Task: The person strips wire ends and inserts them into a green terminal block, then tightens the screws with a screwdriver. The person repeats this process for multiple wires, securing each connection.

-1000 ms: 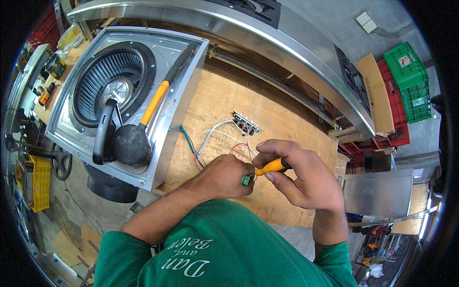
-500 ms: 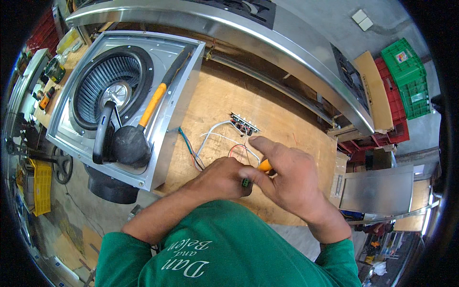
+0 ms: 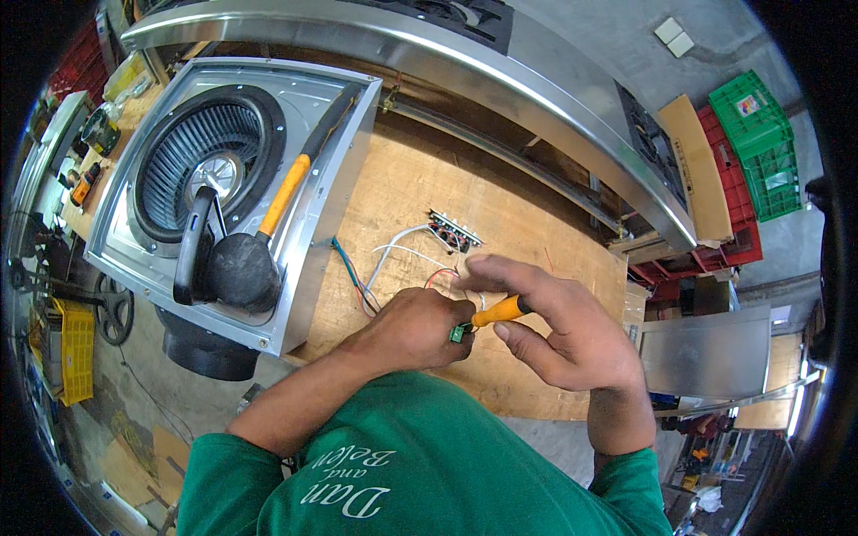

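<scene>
My left hand (image 3: pixel 422 329) is closed, pinching a small green terminal connector (image 3: pixel 458 333) at its fingertips. My right hand (image 3: pixel 572 332) holds a screwdriver (image 3: pixel 500 311) with a yellow and black handle. The handle's black end runs in between thumb and fingers, which are loosely spread around it. The screwdriver points left at the connector; its tip is hidden by the left fingers. Thin red and white wires (image 3: pixel 393 250) lie just beyond both hands. They run toward a small component strip (image 3: pixel 453 230) on the wooden tabletop (image 3: pixel 527 223).
To the left stands a metal blower housing (image 3: pixel 344 183) with a round fan (image 3: pixel 214 165). On it rests a mallet (image 3: pixel 246 271) with a yellow and black handle. A long stainless-steel unit (image 3: pixel 536 85) borders the table's far side. Green crates (image 3: pixel 755 134) are stacked at the right.
My right hand has shifted right and its thumb has lifted off, exposing more of the screwdriver handle. The green connector shows more clearly in my left hand.
</scene>
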`<state>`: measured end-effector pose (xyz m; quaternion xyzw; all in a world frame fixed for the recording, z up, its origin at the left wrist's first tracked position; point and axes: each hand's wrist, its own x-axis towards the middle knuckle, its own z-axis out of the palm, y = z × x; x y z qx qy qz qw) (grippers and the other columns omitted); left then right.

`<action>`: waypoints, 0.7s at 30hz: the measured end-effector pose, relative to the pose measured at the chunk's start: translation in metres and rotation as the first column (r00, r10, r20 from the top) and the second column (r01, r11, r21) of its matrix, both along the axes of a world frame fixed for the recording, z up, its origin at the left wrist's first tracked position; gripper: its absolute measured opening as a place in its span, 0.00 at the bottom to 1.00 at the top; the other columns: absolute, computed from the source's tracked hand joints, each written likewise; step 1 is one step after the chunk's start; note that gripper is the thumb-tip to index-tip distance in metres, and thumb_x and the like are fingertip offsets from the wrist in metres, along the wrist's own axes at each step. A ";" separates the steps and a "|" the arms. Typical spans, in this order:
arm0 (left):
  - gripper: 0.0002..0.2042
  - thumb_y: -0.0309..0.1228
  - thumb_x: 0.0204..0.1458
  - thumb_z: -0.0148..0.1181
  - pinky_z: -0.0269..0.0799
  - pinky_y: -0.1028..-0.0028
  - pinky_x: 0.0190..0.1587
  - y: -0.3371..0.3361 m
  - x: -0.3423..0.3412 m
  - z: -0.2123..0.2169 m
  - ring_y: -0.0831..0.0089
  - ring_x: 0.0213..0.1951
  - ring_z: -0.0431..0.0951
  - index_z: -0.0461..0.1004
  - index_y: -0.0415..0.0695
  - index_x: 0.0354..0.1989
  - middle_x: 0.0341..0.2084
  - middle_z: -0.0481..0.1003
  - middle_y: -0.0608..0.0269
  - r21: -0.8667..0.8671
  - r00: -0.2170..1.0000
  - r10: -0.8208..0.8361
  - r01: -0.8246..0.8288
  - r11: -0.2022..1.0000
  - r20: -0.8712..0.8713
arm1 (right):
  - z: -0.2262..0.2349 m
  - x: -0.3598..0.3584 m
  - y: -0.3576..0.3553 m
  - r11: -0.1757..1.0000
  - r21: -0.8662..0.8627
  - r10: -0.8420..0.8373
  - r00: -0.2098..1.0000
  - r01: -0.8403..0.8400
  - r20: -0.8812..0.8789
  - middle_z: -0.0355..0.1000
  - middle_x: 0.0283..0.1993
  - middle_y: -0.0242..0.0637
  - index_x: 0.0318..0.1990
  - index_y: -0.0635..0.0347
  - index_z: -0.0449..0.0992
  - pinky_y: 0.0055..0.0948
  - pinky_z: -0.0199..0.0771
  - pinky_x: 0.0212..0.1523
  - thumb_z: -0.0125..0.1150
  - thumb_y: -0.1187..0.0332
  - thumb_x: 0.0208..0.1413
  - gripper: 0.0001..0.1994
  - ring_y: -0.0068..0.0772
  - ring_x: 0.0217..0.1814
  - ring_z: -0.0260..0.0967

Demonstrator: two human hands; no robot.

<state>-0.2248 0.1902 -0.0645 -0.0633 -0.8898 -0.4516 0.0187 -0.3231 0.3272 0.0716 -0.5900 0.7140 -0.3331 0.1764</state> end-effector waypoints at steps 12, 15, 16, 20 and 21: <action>0.14 0.35 0.46 0.63 0.77 0.53 0.35 0.008 -0.001 -0.015 0.45 0.28 0.80 0.78 0.40 0.39 0.24 0.78 0.45 0.044 0.998 -0.011 0.014 0.999 -0.058 | -0.007 -0.002 0.000 0.996 0.057 -0.065 0.989 0.072 -0.130 0.78 0.45 0.44 0.62 0.61 0.70 0.34 0.76 0.41 0.73 0.68 0.50 0.30 0.41 0.45 0.77; 0.14 0.35 0.47 0.62 0.77 0.53 0.35 0.004 0.000 -0.013 0.46 0.28 0.80 0.77 0.39 0.39 0.24 0.78 0.46 0.122 0.998 -0.028 0.034 0.992 -0.049 | 0.006 0.002 -0.002 0.962 0.214 -0.122 0.968 0.170 -0.218 0.75 0.55 0.47 0.65 0.59 0.67 0.39 0.75 0.52 0.65 0.70 0.54 0.29 0.49 0.54 0.75; 0.14 0.36 0.47 0.62 0.77 0.53 0.35 0.002 0.002 -0.007 0.46 0.28 0.80 0.77 0.39 0.38 0.24 0.78 0.46 0.153 0.997 -0.038 0.047 0.987 -0.061 | 0.006 0.000 -0.003 0.971 0.186 -0.120 0.977 0.153 -0.178 0.75 0.54 0.47 0.64 0.60 0.67 0.39 0.75 0.52 0.64 0.71 0.55 0.28 0.49 0.54 0.75; 0.13 0.36 0.47 0.62 0.76 0.52 0.35 0.002 -0.003 -0.007 0.46 0.28 0.80 0.78 0.39 0.36 0.23 0.78 0.45 0.034 0.998 -0.002 0.005 0.999 -0.070 | -0.001 -0.010 -0.007 0.999 0.032 -0.025 1.000 0.024 0.008 0.78 0.45 0.46 0.60 0.61 0.72 0.34 0.77 0.42 0.68 0.71 0.53 0.25 0.41 0.44 0.79; 0.13 0.36 0.47 0.62 0.76 0.52 0.35 0.001 -0.003 -0.008 0.46 0.28 0.80 0.78 0.39 0.36 0.23 0.78 0.46 0.018 0.999 -0.001 0.002 1.000 -0.046 | -0.001 -0.013 -0.008 1.000 0.022 -0.004 1.000 0.004 0.023 0.79 0.42 0.45 0.58 0.61 0.74 0.33 0.77 0.39 0.70 0.71 0.52 0.25 0.39 0.40 0.80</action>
